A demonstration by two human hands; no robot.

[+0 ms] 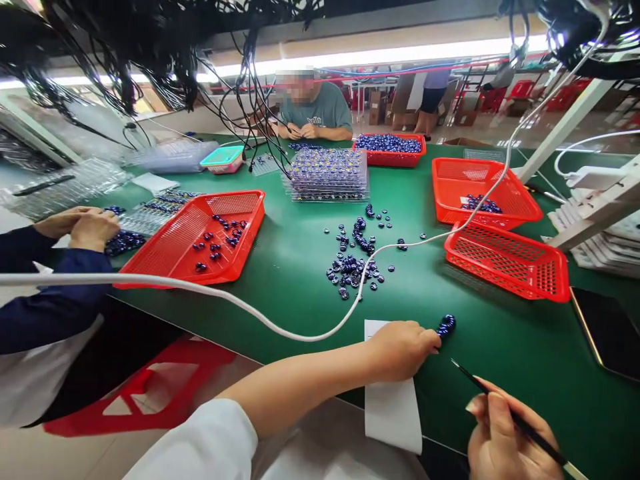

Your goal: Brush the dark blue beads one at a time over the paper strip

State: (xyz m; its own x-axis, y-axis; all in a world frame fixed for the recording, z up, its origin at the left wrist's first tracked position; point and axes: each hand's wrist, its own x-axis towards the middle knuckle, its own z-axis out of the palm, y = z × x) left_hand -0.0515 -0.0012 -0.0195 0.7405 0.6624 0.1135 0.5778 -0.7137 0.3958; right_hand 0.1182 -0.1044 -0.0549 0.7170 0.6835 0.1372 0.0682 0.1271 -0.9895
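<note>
My left hand (403, 350) is closed on one end of a curled row of shiny dark-blue ring-shaped pieces (447, 325), just above the green table. Its fingers hide the near end of the row. Under that hand and wrist lies a white paper strip (393, 417), hanging over the table edge. At the lower right my right hand (510, 427) grips a slim black tool (523, 423) like a pen. The tool's fine pale tip points toward the row and stays apart from it. Beyond my left hand, loose blue pieces (350, 270) lie in a pile, with a curved row (361, 237) beside them.
A white cable (280, 330) crosses in front. Red baskets stand left (165, 257), right (505, 267) and farther back (395, 160). Stacked clear trays (327, 177) are at the centre. A phone (607, 327) lies right. Co-workers' hands work at left (93, 227) and opposite (303, 131).
</note>
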